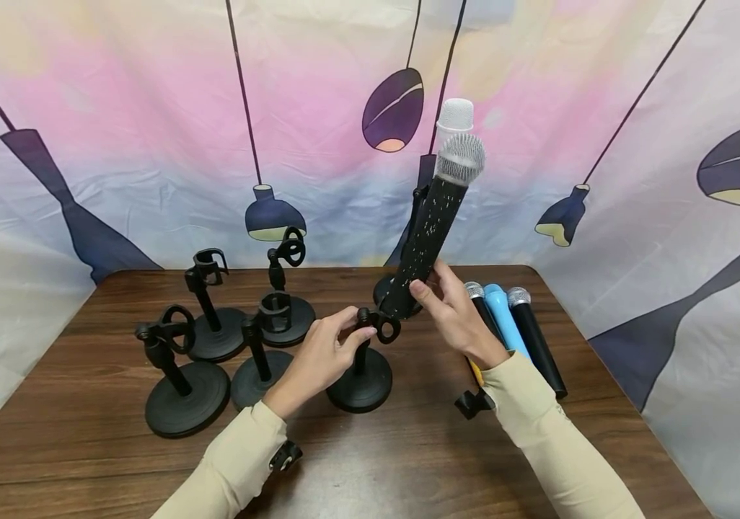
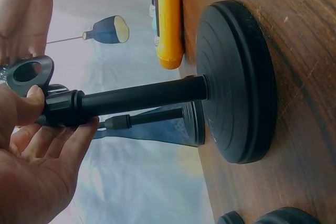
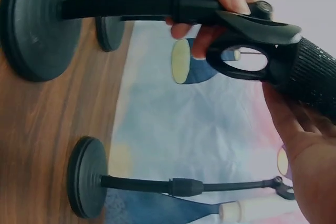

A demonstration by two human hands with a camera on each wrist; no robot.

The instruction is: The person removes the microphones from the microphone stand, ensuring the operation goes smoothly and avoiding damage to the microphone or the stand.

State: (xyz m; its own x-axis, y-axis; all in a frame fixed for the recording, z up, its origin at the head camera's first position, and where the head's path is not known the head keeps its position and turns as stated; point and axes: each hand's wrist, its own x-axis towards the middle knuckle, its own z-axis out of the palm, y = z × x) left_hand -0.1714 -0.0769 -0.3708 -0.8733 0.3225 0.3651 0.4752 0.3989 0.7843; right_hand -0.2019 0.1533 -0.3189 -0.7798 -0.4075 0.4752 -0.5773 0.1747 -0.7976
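My right hand [image 1: 454, 313] grips a black speckled microphone [image 1: 428, 223] with a silver mesh head, tilted with its head up and to the right. The microphone's lower end is right at the ring-shaped clip [image 3: 247, 56] of a black desktop microphone stand [image 1: 360, 386]. Thumb and fingers of my left hand [image 1: 321, 353] pinch that stand at the joint below its clip. In the left wrist view the stand's pole [image 2: 142, 95] and round base [image 2: 236, 82] show, the base on the table.
Several black stands [image 1: 188, 400] with bare clips stand on the left of the wooden table [image 1: 409, 461]. Behind the held microphone, a taller stand bears a white microphone [image 1: 456, 115]. Black, blue [image 1: 506, 321] and yellow [image 2: 169, 19] microphones lie at the right, partly behind my right arm.
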